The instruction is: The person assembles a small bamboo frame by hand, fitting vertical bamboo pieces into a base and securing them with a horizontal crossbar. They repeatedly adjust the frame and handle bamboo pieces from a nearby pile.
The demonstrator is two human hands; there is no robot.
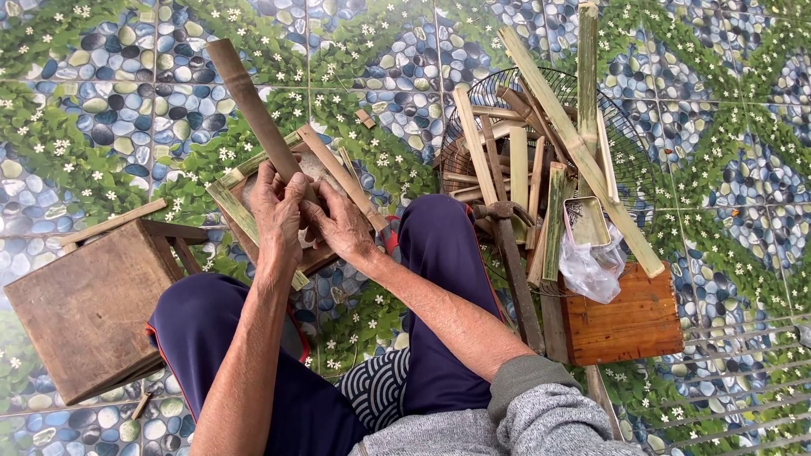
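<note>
My left hand (pixel 277 207) and my right hand (pixel 340 221) are both closed around the lower end of a brown bamboo pole (pixel 245 97) that slants up to the left. The hands rest over a small wooden block (pixel 314 257) on the floor, framed by split bamboo strips (pixel 336 169). A green strip (pixel 230 201) lies along the block's left side. My knees in dark blue trousers flank the block.
A brown wooden stool (pixel 84 308) stands at the left. At the right, a round wire grille (pixel 629 135) holds several bamboo slats (pixel 570 139), beside a hammer (pixel 511 253), a plastic bag (pixel 591 266) and an orange wooden board (pixel 629 321). The floor is patterned tile.
</note>
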